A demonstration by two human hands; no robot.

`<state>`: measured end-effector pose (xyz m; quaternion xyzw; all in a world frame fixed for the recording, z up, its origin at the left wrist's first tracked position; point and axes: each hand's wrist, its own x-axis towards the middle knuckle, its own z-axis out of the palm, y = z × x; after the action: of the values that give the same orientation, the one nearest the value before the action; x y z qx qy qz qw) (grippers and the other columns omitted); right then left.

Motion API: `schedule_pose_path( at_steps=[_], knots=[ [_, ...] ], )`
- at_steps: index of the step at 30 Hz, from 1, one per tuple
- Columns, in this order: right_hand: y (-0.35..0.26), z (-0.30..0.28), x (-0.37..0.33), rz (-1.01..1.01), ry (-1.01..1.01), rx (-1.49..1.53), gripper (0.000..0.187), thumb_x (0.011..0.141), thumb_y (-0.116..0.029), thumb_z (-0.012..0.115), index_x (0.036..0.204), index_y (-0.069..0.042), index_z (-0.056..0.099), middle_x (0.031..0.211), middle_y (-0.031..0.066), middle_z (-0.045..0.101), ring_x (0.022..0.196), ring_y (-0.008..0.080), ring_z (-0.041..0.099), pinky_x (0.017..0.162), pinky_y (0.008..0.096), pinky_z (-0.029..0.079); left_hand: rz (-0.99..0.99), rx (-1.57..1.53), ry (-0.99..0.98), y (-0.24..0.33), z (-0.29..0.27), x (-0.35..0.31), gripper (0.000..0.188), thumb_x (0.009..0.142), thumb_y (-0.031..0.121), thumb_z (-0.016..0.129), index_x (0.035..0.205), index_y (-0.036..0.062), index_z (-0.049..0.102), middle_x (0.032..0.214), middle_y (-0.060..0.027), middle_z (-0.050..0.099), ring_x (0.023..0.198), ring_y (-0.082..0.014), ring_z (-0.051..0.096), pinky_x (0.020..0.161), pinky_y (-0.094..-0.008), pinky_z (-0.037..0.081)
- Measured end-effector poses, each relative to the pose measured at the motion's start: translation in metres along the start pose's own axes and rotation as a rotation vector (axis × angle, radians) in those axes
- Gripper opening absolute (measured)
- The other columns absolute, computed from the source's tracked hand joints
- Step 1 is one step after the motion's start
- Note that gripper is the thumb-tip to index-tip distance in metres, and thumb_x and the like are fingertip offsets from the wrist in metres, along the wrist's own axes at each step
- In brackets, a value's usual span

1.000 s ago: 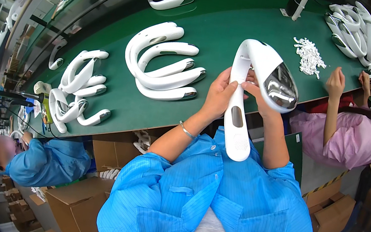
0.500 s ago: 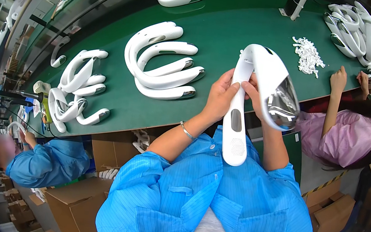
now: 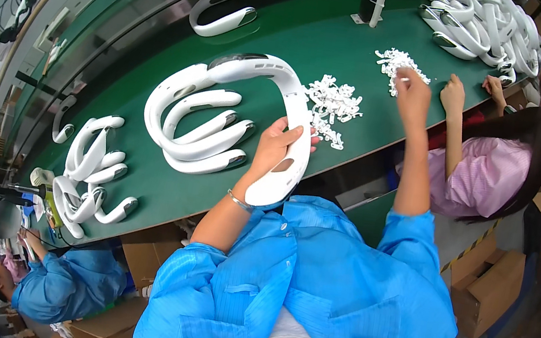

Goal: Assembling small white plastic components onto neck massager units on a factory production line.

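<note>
My left hand [image 3: 275, 147] is wrapped around one arm of a white U-shaped neck fan [image 3: 298, 106], thumb across its inner face. The fan's curve rises over the green table, and its far end overlaps a group of similar fans [image 3: 179, 144] lying there. Out to the right, my right hand [image 3: 412, 96] is over a pile of small white plastic parts [image 3: 390, 59]. Its fingertips are pinched together with a small white bit showing between them. A second pile of small white parts [image 3: 334, 101] lies just right of the held fan.
More neck fans [image 3: 98, 159] lie at the left, one [image 3: 220, 16] at the back, and a heap [image 3: 484, 26] at the far right. A co-worker's hand [image 3: 452, 97] is close to my right hand. A post [image 3: 375, 1] stands behind the piles on the green table [image 3: 291, 38].
My right hand has let go of the neck fan and reached away right to the small parts. My left hand has brought the fan leftward and turned it. The view has shifted too.
</note>
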<state>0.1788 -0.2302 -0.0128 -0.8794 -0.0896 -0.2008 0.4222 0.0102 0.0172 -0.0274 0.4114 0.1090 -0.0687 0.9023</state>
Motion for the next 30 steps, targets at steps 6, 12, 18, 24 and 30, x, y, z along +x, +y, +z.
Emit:
schedule_pose_path(
  at_steps=[6,12,18,24,30],
  knots=[
    [0.087,0.035,0.069,-0.254,-0.131,-0.488,0.02,0.071,-0.009,0.066,0.091,-0.006,0.067,0.084,0.0151,0.066,0.079,0.0343,0.062,0.072,0.0426,0.05,-0.067,0.038,0.008,0.009,0.032,0.026,0.03,0.087,0.007,0.058,0.112,-0.0055,0.045,0.098,-0.0186,0.061,0.084,-0.0257,0.065,0.065,-0.0361,0.058],
    [0.1,0.033,0.07,-0.154,-0.123,-0.322,0.021,0.071,-0.008,0.066,0.091,-0.005,0.068,0.079,0.0141,0.066,0.075,0.028,0.064,0.068,0.0377,0.05,-0.046,0.259,0.0,0.015,0.051,0.053,0.029,0.089,0.01,0.057,0.113,-0.0012,0.044,0.091,-0.0131,0.063,0.065,-0.02,0.065,0.054,-0.0293,0.054],
    [0.064,0.005,0.046,0.273,-0.148,0.618,0.024,0.08,-0.008,0.064,0.101,0.005,0.065,0.085,0.01,0.067,0.07,0.0138,0.063,0.063,0.0235,0.05,0.001,0.286,-0.002,0.007,0.056,0.073,0.028,0.095,0.017,0.049,0.117,0.0007,0.043,0.089,-0.0123,0.062,0.06,-0.0167,0.062,0.051,-0.0288,0.053],
    [0.001,-0.01,0.003,0.36,-0.252,1.019,0.018,0.084,-0.003,0.062,0.099,0.006,0.064,0.087,0.0103,0.066,0.072,0.0125,0.063,0.067,0.0237,0.054,-0.05,0.142,-0.088,-0.01,0.061,0.085,0.033,0.095,0.017,0.049,0.119,-0.0033,0.042,0.098,-0.0191,0.059,0.087,-0.0276,0.065,0.06,-0.0361,0.059],
    [-0.037,0.003,-0.033,0.267,-0.273,0.832,0.015,0.081,0.003,0.06,0.094,0.005,0.067,0.087,0.0081,0.065,0.072,0.0124,0.063,0.067,0.0233,0.052,-0.103,0.03,-0.293,-0.014,0.062,0.085,0.04,0.089,0.007,0.056,0.125,-0.003,0.041,0.115,-0.0193,0.055,0.097,-0.0293,0.063,0.074,-0.0372,0.059]
  ],
)
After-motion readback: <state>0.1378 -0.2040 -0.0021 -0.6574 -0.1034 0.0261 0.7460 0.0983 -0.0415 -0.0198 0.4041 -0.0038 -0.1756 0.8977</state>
